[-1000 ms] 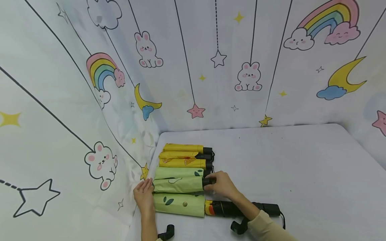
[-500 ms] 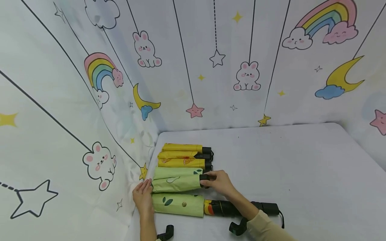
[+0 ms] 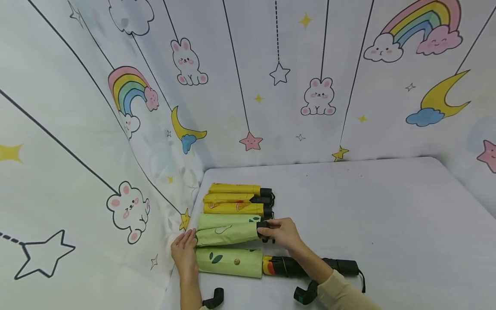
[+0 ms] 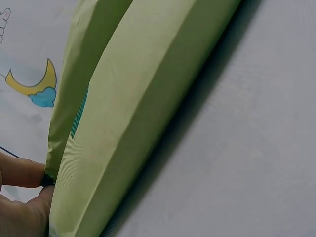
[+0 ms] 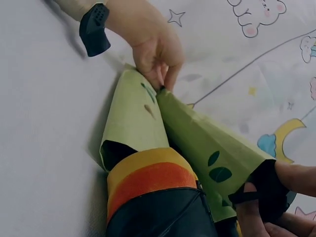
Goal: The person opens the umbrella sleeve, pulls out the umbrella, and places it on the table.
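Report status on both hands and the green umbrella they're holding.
Right hand gripping black handle, left hand pinching opposite tip. Held green umbrella between them. Another green umbrella close behind, green cover in front; nothing visibly blocking.

A cartoon-printed white backdrop (image 3: 217, 103) rises behind the table (image 3: 372, 215).

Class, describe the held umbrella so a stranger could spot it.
On the white table, find the yellow umbrellas. Nearer the camera come three green rolls; the held umbrella is the middle one, alone gripped by left hand and right hand.
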`<state>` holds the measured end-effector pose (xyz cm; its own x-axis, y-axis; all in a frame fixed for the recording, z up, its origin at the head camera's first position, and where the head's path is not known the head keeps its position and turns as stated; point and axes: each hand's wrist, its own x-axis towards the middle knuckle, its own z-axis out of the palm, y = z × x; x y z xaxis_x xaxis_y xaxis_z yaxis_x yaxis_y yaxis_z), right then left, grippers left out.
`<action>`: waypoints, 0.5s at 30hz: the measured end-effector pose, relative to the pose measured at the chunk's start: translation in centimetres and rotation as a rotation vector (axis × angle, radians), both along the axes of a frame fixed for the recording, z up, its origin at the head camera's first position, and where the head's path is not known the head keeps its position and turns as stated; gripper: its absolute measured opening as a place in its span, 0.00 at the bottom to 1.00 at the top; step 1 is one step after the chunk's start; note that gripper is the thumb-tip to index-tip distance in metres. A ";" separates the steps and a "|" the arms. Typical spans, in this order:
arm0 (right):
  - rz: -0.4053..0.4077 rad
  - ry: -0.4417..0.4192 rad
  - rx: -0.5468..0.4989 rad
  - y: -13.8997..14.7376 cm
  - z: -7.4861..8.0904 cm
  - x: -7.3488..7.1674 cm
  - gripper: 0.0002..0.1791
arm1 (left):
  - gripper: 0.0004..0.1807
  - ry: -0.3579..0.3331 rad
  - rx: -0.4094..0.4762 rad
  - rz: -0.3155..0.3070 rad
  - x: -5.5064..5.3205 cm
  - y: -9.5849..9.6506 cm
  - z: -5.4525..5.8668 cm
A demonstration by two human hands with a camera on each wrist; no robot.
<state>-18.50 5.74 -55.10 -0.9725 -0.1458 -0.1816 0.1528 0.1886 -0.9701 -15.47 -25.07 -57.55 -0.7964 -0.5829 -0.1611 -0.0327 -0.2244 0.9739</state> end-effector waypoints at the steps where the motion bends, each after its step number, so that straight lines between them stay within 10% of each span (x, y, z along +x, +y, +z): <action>1: -0.007 -0.006 -0.005 0.0 0.0 0.0 0.26 | 0.33 0.001 0.003 0.001 0.0 0.0 0.0; 15: -0.020 -0.075 -0.133 0.7 -0.1 0.3 0.39 | 0.32 0.014 0.004 0.011 0.0 -0.1 -0.1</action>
